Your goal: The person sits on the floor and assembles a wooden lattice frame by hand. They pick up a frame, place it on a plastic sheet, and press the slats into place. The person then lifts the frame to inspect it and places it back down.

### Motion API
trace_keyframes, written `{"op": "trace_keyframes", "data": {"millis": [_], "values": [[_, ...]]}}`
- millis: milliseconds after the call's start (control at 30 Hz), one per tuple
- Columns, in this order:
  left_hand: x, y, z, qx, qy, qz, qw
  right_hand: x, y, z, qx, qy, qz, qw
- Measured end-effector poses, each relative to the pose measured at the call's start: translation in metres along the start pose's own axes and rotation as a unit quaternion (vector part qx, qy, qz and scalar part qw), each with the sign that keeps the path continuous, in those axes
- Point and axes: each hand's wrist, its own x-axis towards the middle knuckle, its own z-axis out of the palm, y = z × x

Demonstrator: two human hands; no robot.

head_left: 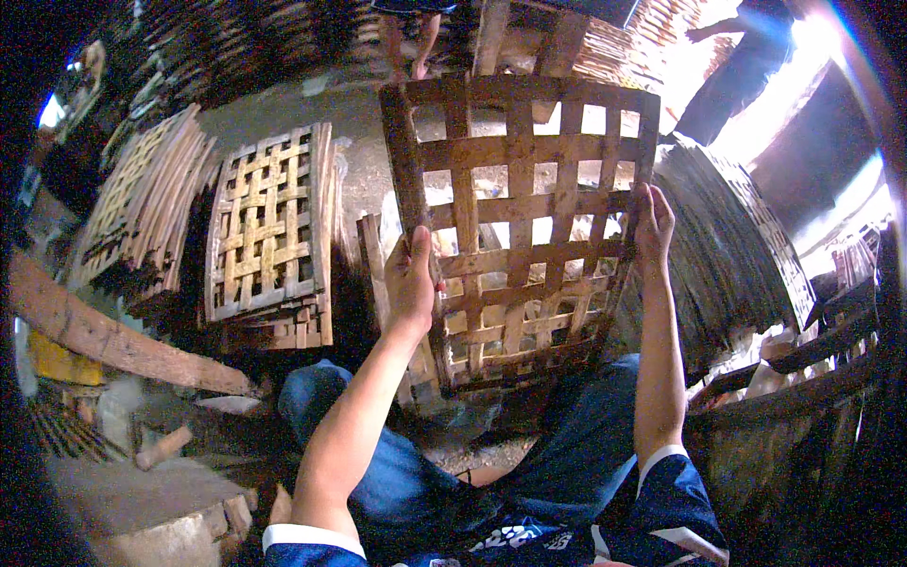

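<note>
Clamped on opposite edges, my left hand [409,283] and right hand [654,227] hold a tilted lattice panel [520,206] centrally, woven strips [570,148] filling its frame [402,142]. Beyond, I see two panel stacks [267,227] left, another stack [713,236] right.

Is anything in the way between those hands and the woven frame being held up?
Nothing visible stands between them: the left hand grips the left side of the woven frame directly, and the right hand holds its right side.

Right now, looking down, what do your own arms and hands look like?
The left hand and right hand are bare, with no gloves. The left sleeve and right sleeve are short and dark blue, edged in white.
</note>
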Motion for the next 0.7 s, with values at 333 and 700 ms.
{"op": "trace_keyframes", "data": {"millis": [333, 700], "values": [[-0.005, 0.002, 0.008, -0.035, 0.001, 0.026, 0.999, 0.003, 0.004, -0.011, -0.023, 0.017, -0.033, 0.999], [-0.019, 0.002, 0.003, 0.001, -0.039, 0.111, 0.993, -0.010, -0.096, 0.019, -0.264, 0.179, -0.353, 0.879]]}}
